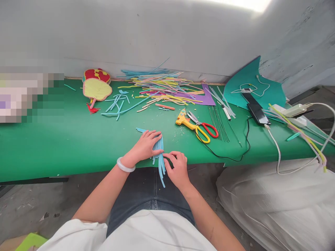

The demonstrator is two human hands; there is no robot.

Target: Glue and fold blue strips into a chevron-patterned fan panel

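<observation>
A row of light blue pipe cleaners [161,164] lies side by side at the front edge of the green table, with some ends hanging over it. My left hand [145,146], a white bangle at its wrist, rests across them and holds them down; its fingers hide their upper part. At the right side of the row, my right hand [177,167] has thumb and forefinger bent in a pinch against the outermost pipe cleaner. Beyond my right hand lie scissors [202,124] with red and yellow handles and a yellow glue gun [184,119].
Mixed-colour pipe cleaners [162,83] are heaped by the wall. A yellow fan-shaped piece [96,89] with a red tassel lies back left. Thin green wires [218,123], a black phone [258,112] and cables are on the right. The green table [78,146] ends just before my body.
</observation>
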